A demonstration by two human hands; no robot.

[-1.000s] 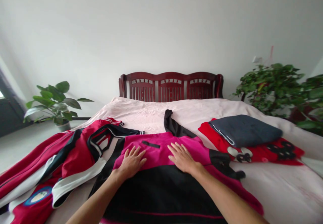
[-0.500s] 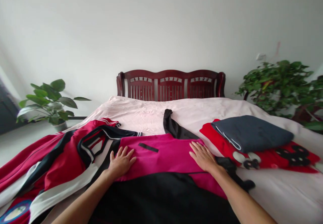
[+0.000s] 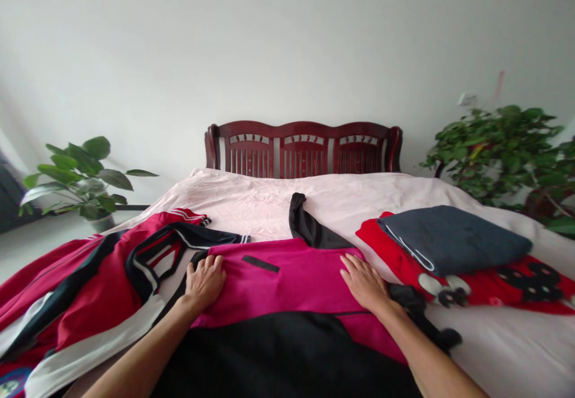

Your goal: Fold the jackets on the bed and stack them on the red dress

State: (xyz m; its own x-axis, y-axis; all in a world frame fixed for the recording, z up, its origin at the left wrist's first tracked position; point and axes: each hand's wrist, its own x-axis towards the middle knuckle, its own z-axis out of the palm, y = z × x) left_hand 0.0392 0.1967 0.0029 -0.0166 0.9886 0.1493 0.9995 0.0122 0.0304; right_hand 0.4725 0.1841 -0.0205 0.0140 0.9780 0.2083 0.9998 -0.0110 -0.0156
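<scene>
A magenta and black long-sleeved top (image 3: 278,284) lies spread face up on the bed, with a small black strip on its magenta part. My left hand (image 3: 205,281) rests on the left edge of the magenta part, palm down, its fingers slightly bent and a little apart. On the right edge of the same part lies my right hand (image 3: 365,282), flat with fingers spread. One black sleeve (image 3: 312,224) stretches away beyond the top's far edge. The other sleeve (image 3: 417,308) is bunched beyond my right wrist.
A red, navy and white jacket (image 3: 103,284) lies spread at the left. At the right, a folded dark grey garment (image 3: 453,236) rests on a folded red one (image 3: 489,290). A pink sheet (image 3: 251,200) covers the bed before a wooden headboard (image 3: 303,152). Potted plants (image 3: 85,176) flank it.
My left hand has slid left and nearer to me across the magenta cloth, its fingers more bent. My right hand has stayed nearly in place.
</scene>
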